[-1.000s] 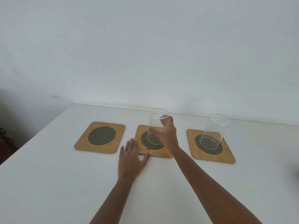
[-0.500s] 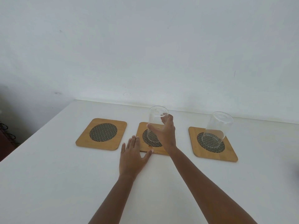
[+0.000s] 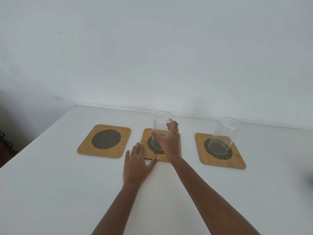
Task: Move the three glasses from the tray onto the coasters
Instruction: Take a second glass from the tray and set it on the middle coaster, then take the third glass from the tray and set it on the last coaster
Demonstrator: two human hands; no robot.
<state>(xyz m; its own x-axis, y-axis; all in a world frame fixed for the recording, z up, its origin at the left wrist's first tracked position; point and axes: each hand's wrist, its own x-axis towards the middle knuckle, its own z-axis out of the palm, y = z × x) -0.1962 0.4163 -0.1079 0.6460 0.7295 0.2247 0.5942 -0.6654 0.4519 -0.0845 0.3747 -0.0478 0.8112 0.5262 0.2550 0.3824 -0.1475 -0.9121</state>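
Observation:
Three wooden coasters with dark woven centres lie in a row on the white table. The left coaster is bare. A clear glass stands on the middle coaster, and my right hand is wrapped around its right side. Another clear glass stands alone on the right coaster. My left hand lies flat on the table with fingers spread, its thumb and fingertips at the front edge of the middle coaster. The tray is outside the view.
The white table meets a white wall at the back. Its left edge runs diagonally, with dark floor and cables beyond. A dark blur shows at the far right edge.
The glass in my right hand has settled a little lower onto the middle coaster. My left hand has stayed flat on the table. The view has shifted slightly.

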